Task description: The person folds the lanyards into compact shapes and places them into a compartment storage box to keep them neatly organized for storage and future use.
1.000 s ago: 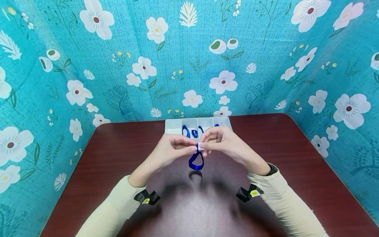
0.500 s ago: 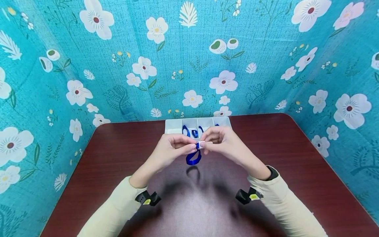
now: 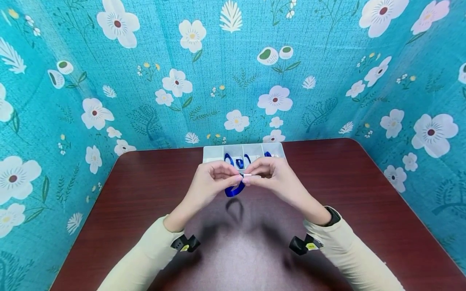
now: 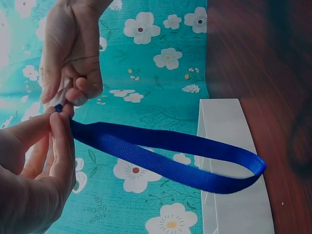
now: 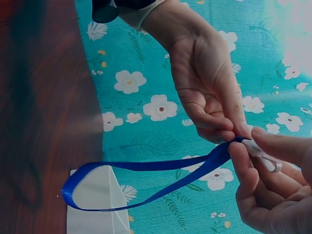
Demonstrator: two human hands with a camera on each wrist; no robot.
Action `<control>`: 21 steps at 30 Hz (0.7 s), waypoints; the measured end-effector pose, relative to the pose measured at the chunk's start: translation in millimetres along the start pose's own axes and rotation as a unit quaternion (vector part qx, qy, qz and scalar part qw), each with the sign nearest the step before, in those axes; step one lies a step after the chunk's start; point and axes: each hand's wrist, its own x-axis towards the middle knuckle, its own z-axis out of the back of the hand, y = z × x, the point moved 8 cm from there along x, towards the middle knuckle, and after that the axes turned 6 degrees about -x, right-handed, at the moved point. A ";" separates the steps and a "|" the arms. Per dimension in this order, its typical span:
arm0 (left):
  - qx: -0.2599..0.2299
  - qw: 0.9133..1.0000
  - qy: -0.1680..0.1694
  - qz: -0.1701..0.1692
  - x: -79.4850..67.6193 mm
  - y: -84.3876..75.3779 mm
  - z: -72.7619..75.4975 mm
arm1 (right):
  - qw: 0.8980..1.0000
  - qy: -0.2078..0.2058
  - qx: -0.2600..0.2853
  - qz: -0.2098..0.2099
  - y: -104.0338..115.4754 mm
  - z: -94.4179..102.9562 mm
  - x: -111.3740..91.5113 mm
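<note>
Both hands meet over the table at a blue ribbon loop (image 3: 234, 192). My left hand (image 3: 209, 182) pinches the gathered ends of the ribbon between thumb and fingertips, as the left wrist view shows. Opposite it, my right hand (image 3: 276, 173) pinches a small white strip (image 5: 267, 161) right at those ends. The strip looks folded in the right wrist view, and fingers partly hide it. The rest of the loop hangs free below the fingertips, wide and rounded. What the white strip is made of, I cannot tell.
Behind the hands stands a white divided tray (image 3: 213, 151) near the table's back edge. Its compartments hold several blue ribbon pieces (image 3: 228, 158). A dark red wood table (image 3: 156, 182) spreads around, with a flowered turquoise curtain (image 3: 218, 81) behind and at the sides.
The ribbon loop has risen and swung to the left below the fingers. The white strip has turned from face-on to nearly edge-on. The fingertips have come closer together.
</note>
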 end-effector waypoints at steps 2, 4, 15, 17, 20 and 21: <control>0.010 1.000 -0.009 -0.011 -0.4 -1.8 0.5 | 1.000 -0.003 0.008 -0.008 -1.4 -0.7 0.2; 0.017 1.000 -0.016 -0.017 -1.2 -3.3 0.6 | 1.000 -0.005 0.015 -0.016 -3.6 -1.0 0.6; 0.011 1.000 -0.003 -0.021 -3.9 -6.9 -6.0 | 0.998 -0.018 0.030 -0.047 -15.0 2.0 2.9; 0.010 1.000 0.001 -0.029 -3.8 -7.3 -7.0 | 0.999 -0.019 0.022 -0.043 -14.2 3.1 3.0; 0.020 0.999 0.007 -0.040 -2.5 -6.3 -7.7 | 0.999 -0.023 0.011 -0.040 -12.8 5.3 3.6; 0.029 0.999 0.008 -0.041 -1.9 -5.2 -7.8 | 0.999 -0.024 0.012 -0.039 -13.0 5.9 4.2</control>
